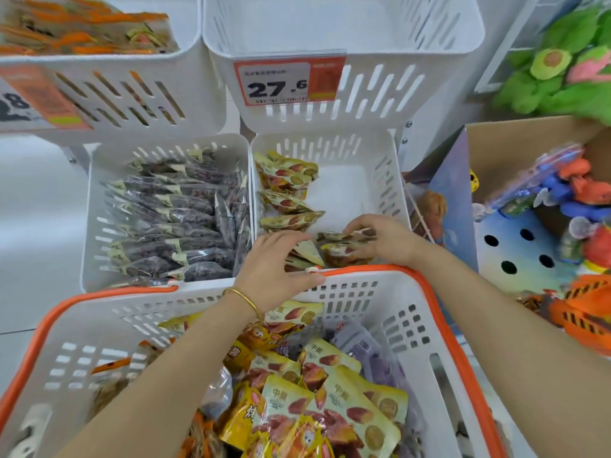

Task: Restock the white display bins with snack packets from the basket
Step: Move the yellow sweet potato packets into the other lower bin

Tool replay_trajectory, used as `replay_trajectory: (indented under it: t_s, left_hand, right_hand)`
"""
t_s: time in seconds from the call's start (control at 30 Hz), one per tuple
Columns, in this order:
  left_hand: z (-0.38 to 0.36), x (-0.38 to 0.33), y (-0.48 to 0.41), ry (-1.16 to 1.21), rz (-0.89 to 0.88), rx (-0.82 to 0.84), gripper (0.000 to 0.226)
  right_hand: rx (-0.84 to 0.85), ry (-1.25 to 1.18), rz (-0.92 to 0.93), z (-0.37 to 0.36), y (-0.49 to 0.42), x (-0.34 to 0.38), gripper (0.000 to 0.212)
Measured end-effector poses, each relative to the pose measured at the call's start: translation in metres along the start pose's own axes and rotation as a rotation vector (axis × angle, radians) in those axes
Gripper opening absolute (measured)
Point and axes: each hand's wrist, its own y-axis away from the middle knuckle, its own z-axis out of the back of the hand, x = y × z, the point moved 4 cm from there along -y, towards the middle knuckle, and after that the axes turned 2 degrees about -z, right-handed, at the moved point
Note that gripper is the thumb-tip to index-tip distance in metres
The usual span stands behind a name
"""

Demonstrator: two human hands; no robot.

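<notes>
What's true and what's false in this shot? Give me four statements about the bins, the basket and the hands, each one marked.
1. The left hand and right hand both reach the yellow packets in the lower right bin. True.
2. The lower left bin holds orange packets. False: it holds dark packets.
3. The price tag on the upper right bin reads 35.9. False: it reads 27.6.
4. The basket has an orange rim. True.
</notes>
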Motion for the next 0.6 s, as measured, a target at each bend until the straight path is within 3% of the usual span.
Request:
replay_trajectory:
  t_s: [0.1, 0.27, 0.43, 0.6]
  left_hand:
    - [0.002, 0.002, 0.0, 0.075, 0.036, 0.029, 0.066]
    - [0.003, 0.002, 0.001, 0.103, 0.059, 0.048, 0.068]
    - [0.004, 0.0, 0.0, 0.125, 0.062, 0.057, 0.069]
    - [0.003, 0.001, 0.001, 0.145, 0.039, 0.05, 0.067]
  right_hand:
    - [0.111, 0.026, -0.124, -0.006, 0.002, -0.004, 0.046]
    - [0.218, 0.09, -0.158, -0.008, 0.004, 0.0, 0.066]
    - [0.314, 0.117, -0.122, -0.012, 0.001, 0.005, 0.055]
    - [0.303, 0.087, -0.105, -0.013, 0.0, 0.005, 0.052]
